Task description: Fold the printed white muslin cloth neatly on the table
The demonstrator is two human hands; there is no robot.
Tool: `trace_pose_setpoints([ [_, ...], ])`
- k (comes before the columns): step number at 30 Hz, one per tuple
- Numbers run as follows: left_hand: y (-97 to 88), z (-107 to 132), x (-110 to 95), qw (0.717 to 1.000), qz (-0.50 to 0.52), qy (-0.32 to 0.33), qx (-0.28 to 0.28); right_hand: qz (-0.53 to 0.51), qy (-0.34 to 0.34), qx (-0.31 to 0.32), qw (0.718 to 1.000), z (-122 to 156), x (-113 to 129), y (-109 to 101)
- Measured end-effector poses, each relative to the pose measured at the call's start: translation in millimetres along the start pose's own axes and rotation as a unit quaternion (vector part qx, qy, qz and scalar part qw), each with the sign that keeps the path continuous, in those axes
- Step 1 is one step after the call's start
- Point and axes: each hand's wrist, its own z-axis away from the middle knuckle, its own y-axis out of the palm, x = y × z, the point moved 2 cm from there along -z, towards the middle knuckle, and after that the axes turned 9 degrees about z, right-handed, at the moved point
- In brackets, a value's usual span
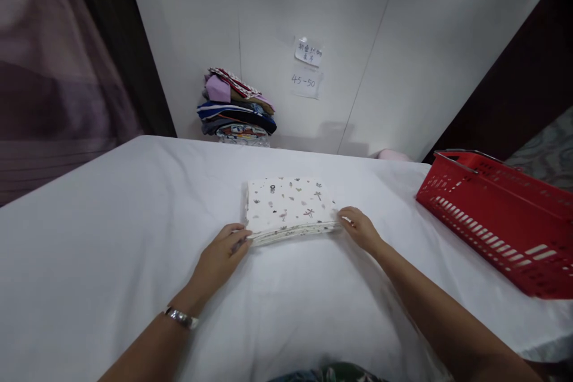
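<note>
A folded white cloth (289, 203) with small printed figures lies flat in the middle of the white-covered table (111, 221). My left hand (221, 256) grips its near left corner, fingers curled at the layered edge. My right hand (360, 230) holds the near right corner the same way. A metal bracelet (181, 317) sits on my left wrist.
A red plastic basket (501, 215) stands at the table's right edge. A stack of folded colourful clothes (237, 108) rests against the white wall at the back. Two paper notes (307, 68) are stuck on the wall. A purple curtain (54, 71) hangs on the left.
</note>
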Motion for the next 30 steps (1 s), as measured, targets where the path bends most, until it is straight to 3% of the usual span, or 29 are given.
trace_pose_setpoints([
  [10, -0.6, 0.4, -1.4, 1.000, 0.005, -0.004, 0.005, 0.156, -0.122, 0.106, 0.974, -22.0, 24.4, 4.5],
  [16, -1.6, 1.0, -4.6, 1.000, 0.000, -0.008, 0.008, 0.201, -0.129, 0.024, 0.971, -12.7, 23.3, 0.6],
  [24, -1.9, 2.2, -6.9, 1.000, -0.023, -0.009, 0.000, 0.136, -0.168, 0.020, 0.976, 3.4, 14.6, 10.1],
  [30, -1.5, 1.8, -6.0, 0.999, -0.048, 0.014, -0.015, 0.097, -0.119, -0.021, 0.988, 11.9, 13.6, 11.5],
])
